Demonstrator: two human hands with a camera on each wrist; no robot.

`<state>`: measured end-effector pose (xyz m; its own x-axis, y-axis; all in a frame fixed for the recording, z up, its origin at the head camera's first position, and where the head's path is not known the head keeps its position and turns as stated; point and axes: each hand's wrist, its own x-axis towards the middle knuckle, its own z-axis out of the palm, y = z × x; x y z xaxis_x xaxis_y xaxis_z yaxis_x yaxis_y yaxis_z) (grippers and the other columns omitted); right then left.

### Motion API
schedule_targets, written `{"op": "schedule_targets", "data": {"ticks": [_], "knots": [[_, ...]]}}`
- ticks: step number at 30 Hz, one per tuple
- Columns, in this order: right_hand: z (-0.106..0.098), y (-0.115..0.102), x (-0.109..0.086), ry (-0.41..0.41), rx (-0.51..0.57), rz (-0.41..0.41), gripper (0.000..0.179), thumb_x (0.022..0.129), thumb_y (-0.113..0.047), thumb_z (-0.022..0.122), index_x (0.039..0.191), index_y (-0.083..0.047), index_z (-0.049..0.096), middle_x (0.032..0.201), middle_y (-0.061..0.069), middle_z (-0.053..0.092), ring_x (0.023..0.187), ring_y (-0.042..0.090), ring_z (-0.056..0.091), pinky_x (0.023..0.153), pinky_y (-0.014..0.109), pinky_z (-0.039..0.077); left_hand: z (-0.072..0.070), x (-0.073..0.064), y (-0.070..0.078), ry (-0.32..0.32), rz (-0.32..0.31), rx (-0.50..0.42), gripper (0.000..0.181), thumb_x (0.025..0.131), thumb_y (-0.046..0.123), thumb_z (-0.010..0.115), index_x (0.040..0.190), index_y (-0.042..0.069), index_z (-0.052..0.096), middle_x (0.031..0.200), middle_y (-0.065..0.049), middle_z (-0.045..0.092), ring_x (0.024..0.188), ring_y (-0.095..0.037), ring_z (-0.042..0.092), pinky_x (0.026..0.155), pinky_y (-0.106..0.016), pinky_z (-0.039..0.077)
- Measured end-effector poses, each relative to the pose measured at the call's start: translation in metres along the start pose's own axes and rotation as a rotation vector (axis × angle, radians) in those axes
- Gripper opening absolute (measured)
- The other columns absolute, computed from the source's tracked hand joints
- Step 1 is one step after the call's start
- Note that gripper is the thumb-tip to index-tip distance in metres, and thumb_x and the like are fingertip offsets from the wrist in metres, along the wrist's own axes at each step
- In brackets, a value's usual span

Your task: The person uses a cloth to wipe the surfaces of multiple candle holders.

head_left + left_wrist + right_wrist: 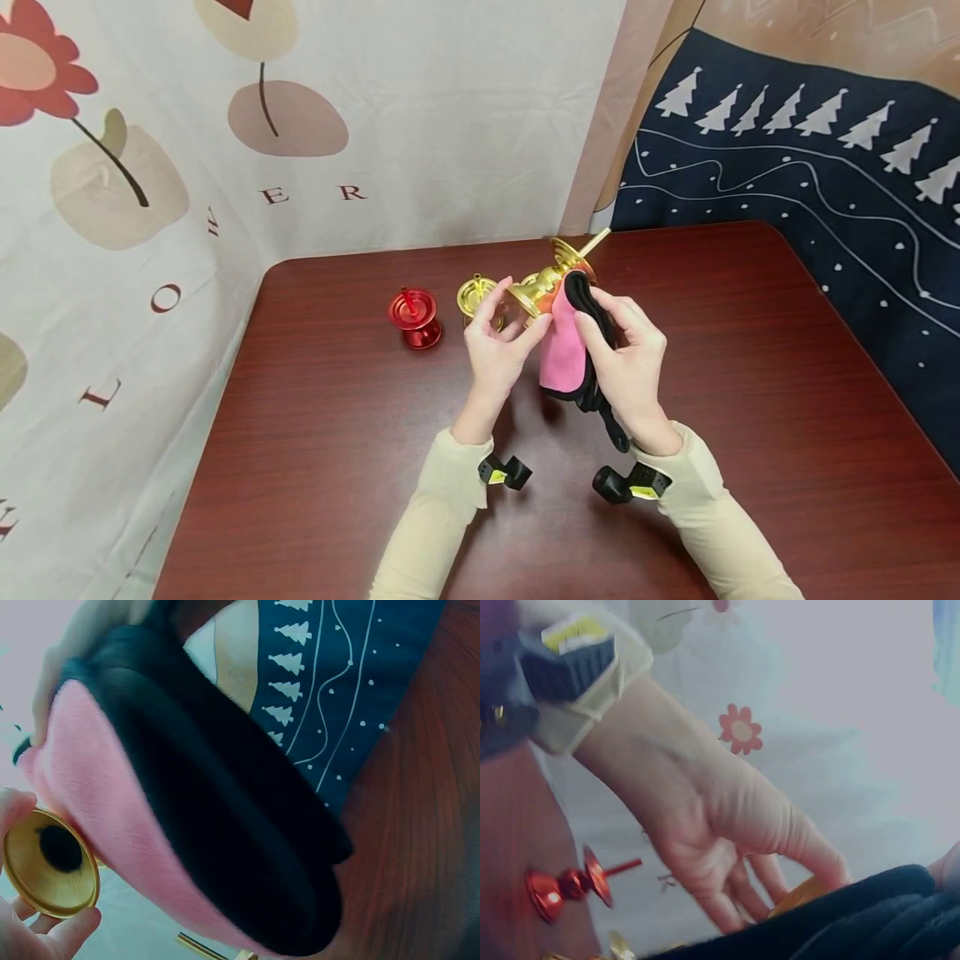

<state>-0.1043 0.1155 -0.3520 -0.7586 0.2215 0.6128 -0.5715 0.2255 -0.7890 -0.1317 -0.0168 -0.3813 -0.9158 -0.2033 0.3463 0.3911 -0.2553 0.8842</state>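
Observation:
In the head view, my left hand (495, 354) holds a gold candlestick (551, 279) by its flared base, tilted with its thin spike up and to the right. The hollow underside of the base (45, 892) faces the left wrist camera, with fingers and thumb at its rim. My right hand (633, 362) grips a folded pink and black cloth (564, 350) between thumb and fingers. The cloth lies against the candlestick's stem and hangs down over the table. In the right wrist view, the black side of the cloth (855, 922) covers most of the candlestick.
A red candlestick (414, 317) stands upright on the brown table (337, 467), left of my hands. Beside it is another gold candlestick (475, 293), partly behind my left hand. A white printed curtain (450, 108) and a dark blue tree-patterned cloth (750, 183) hang behind the table.

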Motion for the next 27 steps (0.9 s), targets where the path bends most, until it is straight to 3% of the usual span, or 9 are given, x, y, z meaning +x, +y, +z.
{"op": "schedule_targets", "data": {"ticks": [4,8,11,16,20,23,27], "knots": [[0.003,-0.006,0.006,-0.025,-0.158,-0.176,0.029,0.078,0.006,0.069,0.107,0.003,0.068,0.088,0.015,0.065,0.073,0.014,0.054,0.063,0.013,0.042,-0.001,-0.001,-0.003,-0.036,0.104,0.142,0.061,0.064,-0.012,0.077,0.121,-0.01,0.054,0.11,-0.019,0.055,0.093,-0.021,0.056,0.081,-0.04,0.052],[0.004,-0.009,0.012,-0.129,-0.283,-0.254,0.032,0.079,0.004,0.07,0.111,0.001,0.067,0.09,0.015,0.064,0.078,0.021,0.057,0.067,0.015,0.044,-0.004,-0.001,-0.003,-0.09,0.219,0.242,0.066,0.061,-0.008,0.082,0.121,-0.011,0.054,0.114,-0.027,0.054,0.098,-0.036,0.057,0.08,-0.048,0.05],[0.002,-0.009,0.013,-0.199,-0.363,-0.297,0.035,0.078,0.004,0.07,0.112,0.0,0.066,0.09,0.015,0.062,0.081,0.024,0.058,0.068,0.025,0.048,-0.005,-0.002,-0.003,-0.11,0.253,0.271,0.067,0.061,-0.005,0.083,0.121,-0.01,0.053,0.115,-0.025,0.054,0.098,-0.035,0.057,0.08,-0.048,0.051],[0.0,-0.009,0.014,-0.264,-0.418,-0.339,0.035,0.077,0.005,0.07,0.112,-0.003,0.067,0.092,0.015,0.062,0.084,0.026,0.056,0.068,0.038,0.049,-0.005,-0.002,-0.005,-0.099,0.242,0.234,0.065,0.062,-0.006,0.082,0.122,-0.008,0.054,0.114,-0.022,0.054,0.098,-0.028,0.057,0.081,-0.046,0.051],[-0.001,-0.006,0.012,-0.284,-0.388,-0.362,0.034,0.077,0.007,0.07,0.109,-0.003,0.067,0.098,0.015,0.063,0.09,0.028,0.058,0.087,0.041,0.047,-0.004,-0.003,-0.007,-0.076,0.195,0.146,0.062,0.065,-0.011,0.078,0.121,-0.008,0.053,0.112,-0.022,0.054,0.098,-0.02,0.057,0.082,-0.041,0.051],[-0.004,-0.004,0.01,-0.293,-0.361,-0.353,0.033,0.076,0.007,0.071,0.108,-0.003,0.068,0.096,0.014,0.063,0.092,0.027,0.059,0.092,0.036,0.044,-0.003,-0.002,-0.006,-0.062,0.144,0.059,0.059,0.066,-0.015,0.074,0.121,-0.01,0.052,0.109,-0.019,0.055,0.095,-0.014,0.055,0.082,-0.037,0.051],[-0.007,-0.001,0.008,-0.29,-0.306,-0.318,0.034,0.076,0.008,0.07,0.107,-0.002,0.068,0.093,0.012,0.062,0.085,0.022,0.058,0.075,0.022,0.044,-0.002,-0.002,-0.006,-0.053,0.064,-0.069,0.058,0.068,-0.014,0.073,0.121,-0.014,0.049,0.108,-0.01,0.057,0.093,-0.013,0.054,0.084,-0.036,0.05]]}}
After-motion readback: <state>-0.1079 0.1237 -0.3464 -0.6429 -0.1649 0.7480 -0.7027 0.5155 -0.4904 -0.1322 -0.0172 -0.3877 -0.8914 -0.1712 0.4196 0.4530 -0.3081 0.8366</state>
